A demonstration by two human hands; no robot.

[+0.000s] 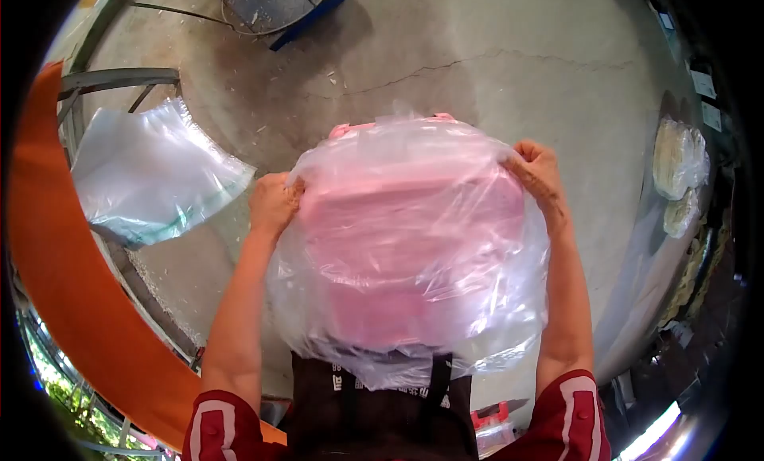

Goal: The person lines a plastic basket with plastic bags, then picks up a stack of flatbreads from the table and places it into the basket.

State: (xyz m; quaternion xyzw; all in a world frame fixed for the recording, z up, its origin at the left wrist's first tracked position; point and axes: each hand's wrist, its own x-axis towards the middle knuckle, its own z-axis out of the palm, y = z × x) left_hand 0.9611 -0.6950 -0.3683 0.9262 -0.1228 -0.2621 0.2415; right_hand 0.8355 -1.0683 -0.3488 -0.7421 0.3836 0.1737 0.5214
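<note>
A pink object (398,230) lies inside a clear plastic bag (501,302) in front of my apron. Its far edge, with two small pink projections, shows near the bag's rim. My left hand (276,200) is closed on the bag at the upper left. On the upper right my right hand (539,168) pinches the bag's edge. The bag hangs loose and wrinkled around the pink object's sides and near end.
A stack of clear bags (155,175) lies at the left beside a curved orange surface (72,278). A blue-edged item (278,7) stands at the top. Wrapped bundles (679,163) lie on the right. A red and clear item (493,429) is near my apron.
</note>
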